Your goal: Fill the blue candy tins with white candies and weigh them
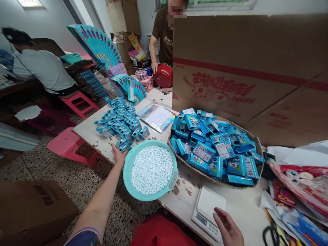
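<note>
My left hand [118, 156] is at the table's left edge, fingers apart, beside the nearest of many small blue candy boxes [123, 147]; whether it touches them I cannot tell. These boxes stand in close rows, with dark round holes in their tops. Just right of that hand, a turquoise basin [128, 186] holds small white candies [152, 169]. My right hand [229, 228] is open and holds nothing, its fingers partly over the right side of a white kitchen scale [210, 201].
A cut-down carton [259, 171] heaped with blue boxes [215, 145] stands right of the basin. Behind it rises a large cardboard box [217, 44]. Printed sheets [157, 116] lie mid-table. Scissors [273, 235] lie at right. One co-worker holds a red pot [163, 76]; another person sits at left.
</note>
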Action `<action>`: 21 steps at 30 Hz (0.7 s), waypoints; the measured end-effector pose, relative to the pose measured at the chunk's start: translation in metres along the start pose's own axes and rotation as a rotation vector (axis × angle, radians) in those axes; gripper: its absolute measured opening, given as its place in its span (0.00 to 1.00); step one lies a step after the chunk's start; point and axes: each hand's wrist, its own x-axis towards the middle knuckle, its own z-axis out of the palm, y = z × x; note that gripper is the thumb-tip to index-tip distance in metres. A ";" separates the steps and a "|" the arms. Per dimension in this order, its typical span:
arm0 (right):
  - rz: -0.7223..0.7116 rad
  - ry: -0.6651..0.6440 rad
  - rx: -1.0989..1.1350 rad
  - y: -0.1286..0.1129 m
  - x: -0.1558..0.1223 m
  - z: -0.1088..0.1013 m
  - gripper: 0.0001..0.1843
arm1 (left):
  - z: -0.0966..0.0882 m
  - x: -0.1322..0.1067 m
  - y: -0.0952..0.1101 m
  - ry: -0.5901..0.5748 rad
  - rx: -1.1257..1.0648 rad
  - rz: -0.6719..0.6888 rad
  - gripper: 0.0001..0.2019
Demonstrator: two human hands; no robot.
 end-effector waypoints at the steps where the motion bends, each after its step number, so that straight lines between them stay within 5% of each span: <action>1: 0.004 -0.009 0.001 0.006 0.001 -0.001 0.37 | 0.000 0.005 0.000 -0.025 -0.016 0.009 0.52; 6: -0.008 -0.092 0.006 0.028 0.007 0.005 0.33 | 0.005 0.025 0.003 -0.097 -0.036 0.096 0.51; 11: -0.077 -0.084 -0.022 0.024 0.008 0.020 0.31 | 0.016 0.026 0.008 -0.090 -0.028 0.119 0.50; 16: -0.292 -0.037 -0.119 -0.007 0.008 0.018 0.26 | 0.000 0.024 0.011 -0.127 0.031 0.109 0.53; 21: -0.686 0.292 -0.239 -0.061 0.037 -0.010 0.22 | -0.023 -0.029 0.025 0.069 0.087 0.276 0.31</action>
